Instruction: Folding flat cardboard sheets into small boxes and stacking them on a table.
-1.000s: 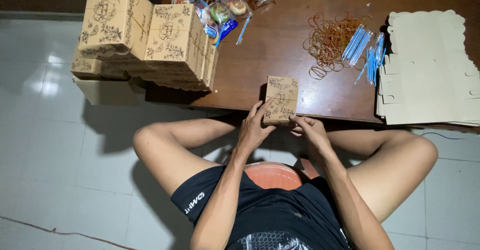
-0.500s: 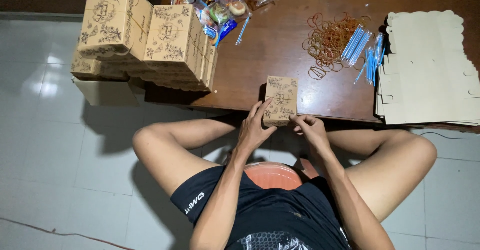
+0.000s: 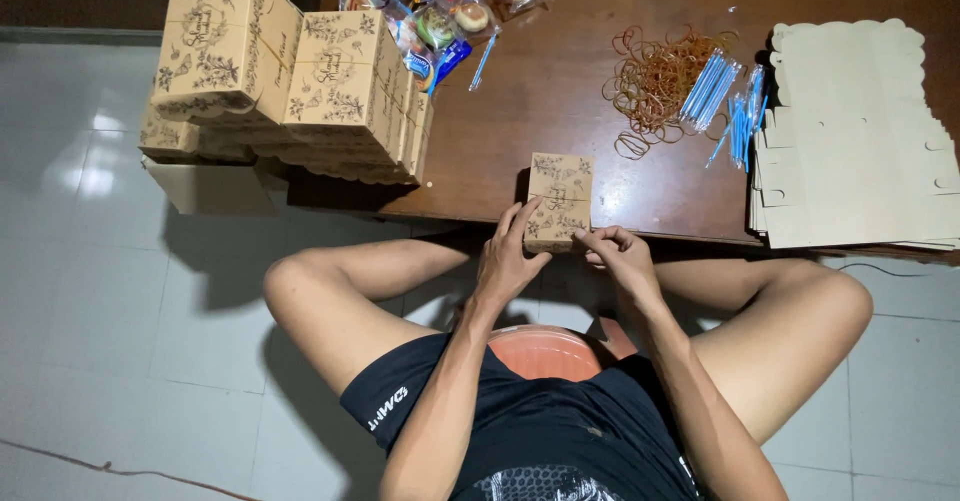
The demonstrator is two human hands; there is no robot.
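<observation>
The small brown cardboard box printed with dark floral patterns (image 3: 559, 201) stands at the near edge of the dark wooden bench (image 3: 560, 91), roughly at its middle, directly in front of the seated person. The left hand (image 3: 508, 256) is cupped against the box's near left side, fingers spread and partly curled, thumb bearing on the face. The right hand (image 3: 622, 253) has its fingers bent at the near right corner, pinching or pressing there; whether it grips a flap or a band cannot be told. In my judgement the step in hand is closing or securing this box, and the next move calls for steady pressure from both sides so the box stays square on the bench edge.

To the far left, a stack of assembled floral brown boxes (image 3: 290, 81) overhangs the bench end. At the far middle lies a heap of wrapped colourful snacks (image 3: 445, 1). To the right, a loose pile of tan rubber bands (image 3: 655, 81) lies beside a bundle of blue wrapped straws (image 3: 720, 96). A stack of flat uncut-pale cardboard blanks (image 3: 855, 141) occupies the right end.
</observation>
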